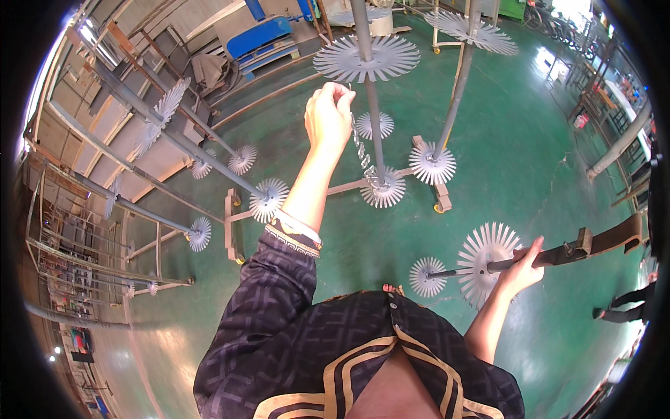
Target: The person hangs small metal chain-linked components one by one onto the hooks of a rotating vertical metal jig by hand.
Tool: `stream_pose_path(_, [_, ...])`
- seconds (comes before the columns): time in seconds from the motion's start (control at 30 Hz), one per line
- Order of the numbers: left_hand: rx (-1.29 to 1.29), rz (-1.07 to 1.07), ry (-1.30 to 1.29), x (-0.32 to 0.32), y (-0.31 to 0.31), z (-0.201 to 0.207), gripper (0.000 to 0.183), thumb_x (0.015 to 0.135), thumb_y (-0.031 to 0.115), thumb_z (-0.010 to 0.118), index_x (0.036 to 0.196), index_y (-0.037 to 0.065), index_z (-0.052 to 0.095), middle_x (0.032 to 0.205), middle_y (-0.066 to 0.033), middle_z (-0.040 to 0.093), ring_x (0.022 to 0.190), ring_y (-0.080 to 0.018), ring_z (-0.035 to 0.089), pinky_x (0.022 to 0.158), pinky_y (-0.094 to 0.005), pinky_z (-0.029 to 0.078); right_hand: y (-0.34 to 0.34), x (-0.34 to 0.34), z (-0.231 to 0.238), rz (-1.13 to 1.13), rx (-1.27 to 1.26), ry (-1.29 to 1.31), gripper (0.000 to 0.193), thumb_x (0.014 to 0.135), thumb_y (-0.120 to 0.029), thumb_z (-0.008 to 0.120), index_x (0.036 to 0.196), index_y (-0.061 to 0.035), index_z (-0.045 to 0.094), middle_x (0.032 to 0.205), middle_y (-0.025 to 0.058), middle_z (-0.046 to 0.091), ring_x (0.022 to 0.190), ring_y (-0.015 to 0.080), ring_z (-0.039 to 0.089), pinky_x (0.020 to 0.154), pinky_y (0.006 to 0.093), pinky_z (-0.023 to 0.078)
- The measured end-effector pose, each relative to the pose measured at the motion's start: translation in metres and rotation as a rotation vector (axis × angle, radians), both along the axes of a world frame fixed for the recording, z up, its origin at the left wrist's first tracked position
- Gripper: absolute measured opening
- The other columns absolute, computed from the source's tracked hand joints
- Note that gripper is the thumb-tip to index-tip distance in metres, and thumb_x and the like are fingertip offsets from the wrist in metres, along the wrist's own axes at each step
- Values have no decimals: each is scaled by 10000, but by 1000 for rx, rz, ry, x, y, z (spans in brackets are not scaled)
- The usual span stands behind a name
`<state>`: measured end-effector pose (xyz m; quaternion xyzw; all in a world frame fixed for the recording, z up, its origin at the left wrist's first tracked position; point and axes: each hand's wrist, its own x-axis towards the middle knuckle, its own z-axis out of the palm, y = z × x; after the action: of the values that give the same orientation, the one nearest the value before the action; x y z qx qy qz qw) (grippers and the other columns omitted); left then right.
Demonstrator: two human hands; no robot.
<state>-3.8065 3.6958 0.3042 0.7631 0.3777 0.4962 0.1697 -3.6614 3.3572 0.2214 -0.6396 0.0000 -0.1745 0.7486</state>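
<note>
My left hand [328, 119] is raised ahead of me, its fingers pinched on a shiny, twisted, chain-like metal strand [361, 150]. The strand hangs toward a slotted disc [383, 190] low on a grey pole. A larger slotted metal disc [366, 59] surrounds the same pole just beyond the hand. At the right, my right hand [520, 274] is wrapped round another grey pole [555, 256], right beside its slotted disc [481, 262]. A smaller disc [427, 276] sits farther down that pole.
More poles with slotted discs [269, 200] stand at the left, on wheeled frames [234, 227]. Another pole [457, 98] rises at the far right. A blue machine [259, 38] stands at the back. At the right edge, a person's dark-clothed legs [628, 304] show on the green floor.
</note>
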Motion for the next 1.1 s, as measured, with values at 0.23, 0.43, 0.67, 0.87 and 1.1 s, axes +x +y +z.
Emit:
stream_pose_path(0.23, [162,170,82,18,13,-16,145,783,188,657,808,63,587,789,-89,612,727,-255,598,660,-371,462,-4,15,-13,-52,11,18,442,857,-281,622,527,-105,386,463,-22,339,447,83,332,513,257,351])
stream_pose_path(0.43, [236,206,123,23,12,-27,152,783,222,649,807,99,563,795,-92,555,787,-294,542,677,-416,445,-13,27,-23,-57,26,44,413,865,-275,612,570,-68,410,512,-13,363,476,93,347,505,266,372])
stream_pose_path(0.67, [329,261,182,30,10,-39,148,784,221,649,818,102,568,801,-93,552,784,-299,535,674,-414,448,-12,35,-35,-55,6,35,408,866,-279,609,576,-67,414,510,-9,364,491,100,364,524,271,376])
stream_pose_path(0.87, [335,252,168,33,10,-39,140,786,212,649,822,100,574,816,-92,560,790,-295,534,686,-408,447,-13,35,-33,-69,-12,53,436,865,-307,607,565,-62,407,506,-3,366,497,108,380,532,272,375])
stream_pose_path(1.1, [317,254,168,37,14,-46,133,784,205,650,815,97,578,834,-95,573,797,-294,537,693,-404,447,-16,40,-40,-67,-5,46,451,865,-324,604,555,-69,398,501,1,370,499,116,402,539,279,380])
